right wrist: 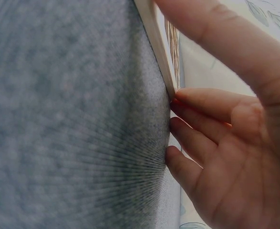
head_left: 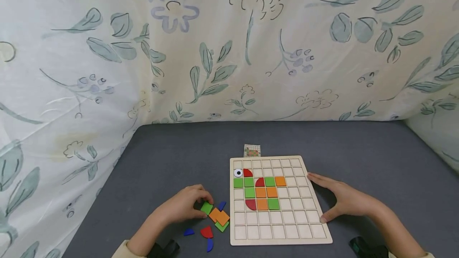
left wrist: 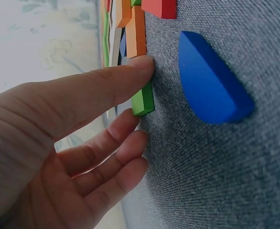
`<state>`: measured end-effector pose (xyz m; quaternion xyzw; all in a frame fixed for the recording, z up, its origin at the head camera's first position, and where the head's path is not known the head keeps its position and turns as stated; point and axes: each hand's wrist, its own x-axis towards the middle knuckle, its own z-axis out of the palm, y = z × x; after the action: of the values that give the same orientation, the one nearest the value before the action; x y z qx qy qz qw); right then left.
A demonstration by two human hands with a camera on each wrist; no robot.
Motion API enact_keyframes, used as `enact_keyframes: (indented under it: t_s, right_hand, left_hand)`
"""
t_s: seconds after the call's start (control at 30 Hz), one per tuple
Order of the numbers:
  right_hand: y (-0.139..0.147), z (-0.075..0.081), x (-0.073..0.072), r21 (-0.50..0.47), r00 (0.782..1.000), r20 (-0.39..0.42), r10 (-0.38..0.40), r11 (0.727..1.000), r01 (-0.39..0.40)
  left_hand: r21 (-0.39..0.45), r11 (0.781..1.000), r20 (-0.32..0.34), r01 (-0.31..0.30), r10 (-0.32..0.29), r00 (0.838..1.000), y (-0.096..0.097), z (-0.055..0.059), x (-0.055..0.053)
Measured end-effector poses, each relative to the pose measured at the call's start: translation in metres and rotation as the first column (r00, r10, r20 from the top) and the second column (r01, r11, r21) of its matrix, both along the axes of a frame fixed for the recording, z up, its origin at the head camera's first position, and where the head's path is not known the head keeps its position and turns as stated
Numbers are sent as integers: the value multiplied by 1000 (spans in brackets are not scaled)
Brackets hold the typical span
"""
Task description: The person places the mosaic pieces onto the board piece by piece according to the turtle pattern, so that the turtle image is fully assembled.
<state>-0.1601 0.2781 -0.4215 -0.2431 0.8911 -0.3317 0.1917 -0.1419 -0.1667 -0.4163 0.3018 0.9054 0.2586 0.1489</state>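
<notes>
My left hand [head_left: 186, 204] is at the loose blocks left of the board, its thumb and fingertips around a green square block [head_left: 206, 208]. In the left wrist view this green block [left wrist: 143, 101] shows between thumb and index finger, low against the cloth. Touching it is an orange block [head_left: 214, 214], with another orange block [head_left: 223, 218] overlapping that one. My right hand [head_left: 346, 198] rests against the right edge of the wooden grid board [head_left: 279, 226], fingers extended and thumb lower down. In the right wrist view, fingertips touch the board's edge [right wrist: 159, 52].
On the board are an eye tile [head_left: 238, 173] and several red, green and orange pieces. A small pattern card [head_left: 252, 151] lies behind it. Near my left hand lie a red piece [head_left: 206, 232], another green block [head_left: 221, 226] and blue pieces, one [head_left: 189, 232] nearest my wrist.
</notes>
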Motion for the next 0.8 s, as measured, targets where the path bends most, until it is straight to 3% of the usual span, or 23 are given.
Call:
enact_keyframes:
  t_s: [0.3, 0.5, 0.8]
  right_hand:
    - [1, -2, -1, -12, 1000, -12, 15, 1000, -15]
    - [1, -2, 0, -14, 1000, -9, 12, 1000, -12]
    - [1, -2, 0, -7, 1000, -8, 3, 1000, -3]
  left_hand:
    - [-14, 1000, -11, 0, 0, 1000, -2, 0, 0]
    - [-3, 1000, 8, 5, -5, 1000, -8, 10, -1]
    - [-16, 999, 20, -39, 39, 999, -10, 23, -4]
